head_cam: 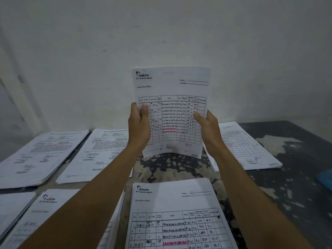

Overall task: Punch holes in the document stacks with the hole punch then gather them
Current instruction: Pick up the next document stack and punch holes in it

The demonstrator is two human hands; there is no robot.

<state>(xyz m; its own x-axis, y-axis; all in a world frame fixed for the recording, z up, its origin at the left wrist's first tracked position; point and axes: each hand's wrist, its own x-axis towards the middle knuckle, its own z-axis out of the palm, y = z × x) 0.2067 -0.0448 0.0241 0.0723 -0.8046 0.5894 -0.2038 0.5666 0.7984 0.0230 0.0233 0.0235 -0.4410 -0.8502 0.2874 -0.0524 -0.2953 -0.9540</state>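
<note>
The left hand (139, 121) and right hand (206, 126) each grip one side of a stack of papers (172, 112), held upright over the middle of the table (296, 150). No hole punch shows. The person should tap the stack's bottom edge on the table so every sheet lines up before punching

Upright stack (172, 87) stands on table (296, 150), between flat stacks (100, 155).

Held sheaf (172, 112): thin matt white paper, printed table grid, handwritten ink, pink highlighter streaks. Stacks lying flat (177, 212): same matt paper. Worktop (294, 141): dark coating, worn and flaking, pale rough patches showing through. Wall (161, 33): matt off-white paint, scuffed, faintly uneven
</note>
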